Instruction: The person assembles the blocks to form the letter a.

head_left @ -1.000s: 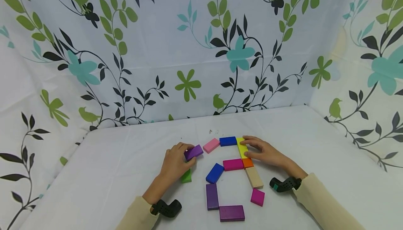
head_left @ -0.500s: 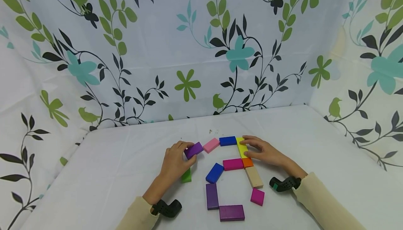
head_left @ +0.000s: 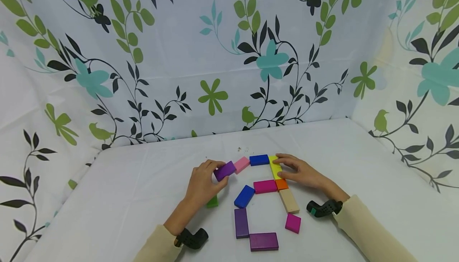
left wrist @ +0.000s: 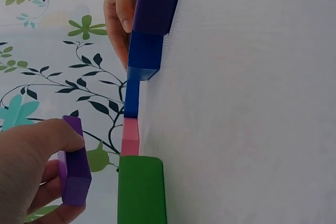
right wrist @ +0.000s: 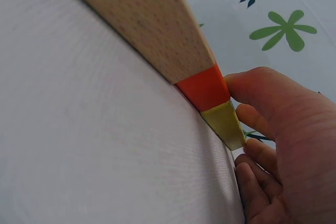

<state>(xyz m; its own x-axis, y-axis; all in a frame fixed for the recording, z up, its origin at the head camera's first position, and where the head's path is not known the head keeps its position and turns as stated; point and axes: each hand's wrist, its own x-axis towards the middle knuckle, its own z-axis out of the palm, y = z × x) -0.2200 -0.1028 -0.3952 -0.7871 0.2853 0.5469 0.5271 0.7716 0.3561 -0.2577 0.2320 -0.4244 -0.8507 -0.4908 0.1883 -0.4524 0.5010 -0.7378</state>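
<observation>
My left hand (head_left: 203,181) pinches a purple block (head_left: 225,170) between thumb and fingers. In the left wrist view that purple block (left wrist: 76,174) is raised off the table. From the head view, it overlaps the near end of a pink block (head_left: 242,165). Under the left hand lies a green block (head_left: 212,201), partly covered. My right hand (head_left: 303,172) holds a yellow block (head_left: 275,168) lying on the table, fingers at its far end and thumb at its right side. An orange block (head_left: 281,184) adjoins the yellow one, near the thumb (right wrist: 247,85) in the right wrist view.
A blue block (head_left: 259,160) touches the yellow one at the back. Nearer lie a magenta block (head_left: 265,186), another blue block (head_left: 244,196), two dark purple blocks (head_left: 242,223), a tan block (head_left: 289,201) and a small magenta block (head_left: 293,223). Patterned cloth (head_left: 161,62) hangs behind the white table.
The left hand has moved slightly right with the purple block, which now overlaps the pink block's edge in the head view. The right hand stays on the yellow block.
</observation>
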